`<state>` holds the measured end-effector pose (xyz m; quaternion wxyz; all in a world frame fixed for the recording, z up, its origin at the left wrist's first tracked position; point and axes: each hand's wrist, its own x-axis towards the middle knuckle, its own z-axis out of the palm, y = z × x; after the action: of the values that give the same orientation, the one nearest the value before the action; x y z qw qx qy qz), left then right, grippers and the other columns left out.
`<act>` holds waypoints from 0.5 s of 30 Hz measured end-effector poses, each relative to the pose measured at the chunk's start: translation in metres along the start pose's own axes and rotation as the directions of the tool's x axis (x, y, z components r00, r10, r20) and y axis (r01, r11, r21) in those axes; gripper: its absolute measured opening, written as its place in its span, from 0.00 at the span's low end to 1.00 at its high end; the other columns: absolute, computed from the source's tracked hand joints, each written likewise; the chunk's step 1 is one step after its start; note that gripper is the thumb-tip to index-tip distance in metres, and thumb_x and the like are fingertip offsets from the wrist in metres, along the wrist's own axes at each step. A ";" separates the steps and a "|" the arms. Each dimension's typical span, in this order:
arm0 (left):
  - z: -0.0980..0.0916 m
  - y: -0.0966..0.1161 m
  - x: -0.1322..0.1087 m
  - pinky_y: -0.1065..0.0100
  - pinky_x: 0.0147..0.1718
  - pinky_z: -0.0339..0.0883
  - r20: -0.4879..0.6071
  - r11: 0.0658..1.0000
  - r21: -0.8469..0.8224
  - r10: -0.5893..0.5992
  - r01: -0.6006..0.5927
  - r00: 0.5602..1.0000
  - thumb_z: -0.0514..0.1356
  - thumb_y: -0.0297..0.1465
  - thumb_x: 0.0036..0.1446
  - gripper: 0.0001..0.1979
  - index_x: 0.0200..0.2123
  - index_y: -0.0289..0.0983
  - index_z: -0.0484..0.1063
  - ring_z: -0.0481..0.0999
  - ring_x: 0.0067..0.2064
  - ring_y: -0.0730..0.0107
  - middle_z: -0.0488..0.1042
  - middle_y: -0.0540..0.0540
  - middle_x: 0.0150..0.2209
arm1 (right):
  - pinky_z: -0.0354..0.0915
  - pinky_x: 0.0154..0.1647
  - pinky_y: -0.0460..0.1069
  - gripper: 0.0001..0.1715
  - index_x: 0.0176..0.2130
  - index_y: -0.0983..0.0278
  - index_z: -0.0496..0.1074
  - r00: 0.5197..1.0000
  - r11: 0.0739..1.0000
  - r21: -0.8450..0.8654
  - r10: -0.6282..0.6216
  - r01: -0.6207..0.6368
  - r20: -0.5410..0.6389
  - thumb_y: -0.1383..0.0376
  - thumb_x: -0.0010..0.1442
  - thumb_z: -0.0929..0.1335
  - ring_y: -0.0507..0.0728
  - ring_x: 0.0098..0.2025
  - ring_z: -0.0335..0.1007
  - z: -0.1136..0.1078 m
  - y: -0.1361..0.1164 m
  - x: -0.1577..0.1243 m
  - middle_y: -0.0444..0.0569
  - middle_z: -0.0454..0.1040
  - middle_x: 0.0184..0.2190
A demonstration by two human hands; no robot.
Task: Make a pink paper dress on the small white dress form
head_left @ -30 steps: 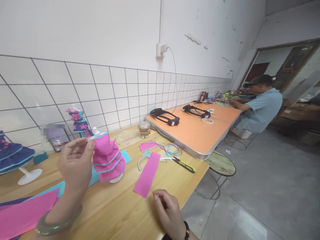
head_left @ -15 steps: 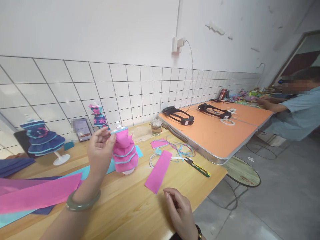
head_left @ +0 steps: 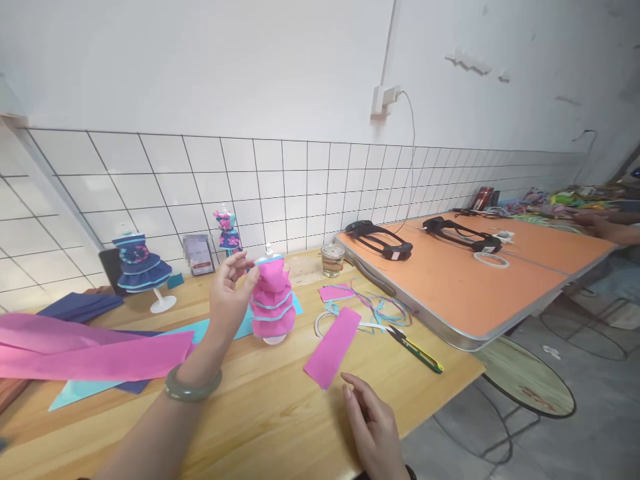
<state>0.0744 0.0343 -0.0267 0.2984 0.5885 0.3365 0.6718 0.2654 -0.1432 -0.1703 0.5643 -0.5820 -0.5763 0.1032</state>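
A pink tiered doll dress with light-blue trim (head_left: 274, 297) stands upright on a small white dress form. My left hand (head_left: 231, 290), wearing a jade-green bangle, is at its upper left corner, thumb and forefinger closed on the edge; the exact contact is partly hidden. Low over the table's front edge, my right hand (head_left: 373, 427) is loosely curled, with nothing visible in it. Just beyond it lies a pink fabric strip (head_left: 334, 348). Yellow-and-black thread snips (head_left: 416, 349) rest to the right of the strip, beside a tangle of coloured cords (head_left: 383, 310).
A navy doll dress (head_left: 143, 267), a phone (head_left: 201, 257) and a smaller dressed form (head_left: 229, 233) stand along the tiled wall. Fabric lengths (head_left: 125, 357) spread leftward. A glass (head_left: 332, 260) adjoins the orange table (head_left: 450, 287) with black headsets (head_left: 380, 240). Another person's hands (head_left: 603, 227) show far right.
The view has swung left, so everything sits further right in the picture. Both hands keep nearly the same pose. The other person has mostly left the picture.
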 end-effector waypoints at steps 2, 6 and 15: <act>-0.003 0.003 -0.001 0.60 0.48 0.66 0.003 1.000 0.005 0.003 -0.003 1.000 0.64 0.36 0.49 0.23 0.48 0.37 0.66 0.73 0.46 0.63 0.73 0.43 0.40 | 0.57 0.18 0.46 0.17 0.43 0.67 0.72 1.000 1.000 0.009 0.005 -0.005 0.009 0.59 0.64 0.61 0.52 0.16 0.61 0.000 0.000 0.000 0.42 0.64 0.15; -0.011 0.005 -0.003 0.60 0.49 0.64 -0.015 0.999 0.033 -0.002 0.003 1.000 0.63 0.36 0.50 0.21 0.47 0.38 0.66 0.73 0.47 0.64 0.74 0.42 0.41 | 0.56 0.18 0.46 0.18 0.44 0.67 0.71 0.999 1.000 0.008 0.021 -0.021 0.028 0.59 0.64 0.60 0.52 0.16 0.59 -0.001 0.002 -0.001 0.41 0.62 0.15; -0.023 -0.010 -0.064 0.68 0.33 0.63 -0.089 0.931 0.357 0.118 -0.079 0.989 0.57 0.36 0.55 0.06 0.31 0.40 0.64 0.68 0.31 0.70 0.66 0.51 0.28 | 0.55 0.18 0.44 0.17 0.44 0.68 0.71 0.997 0.999 0.001 0.043 -0.043 0.064 0.61 0.64 0.60 0.50 0.17 0.59 0.001 0.001 0.002 0.40 0.61 0.16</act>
<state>0.0597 -0.0135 -0.0743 0.1353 0.6112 0.4373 0.6457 0.2654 -0.1404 -0.1700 0.5438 -0.5900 -0.5814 0.1345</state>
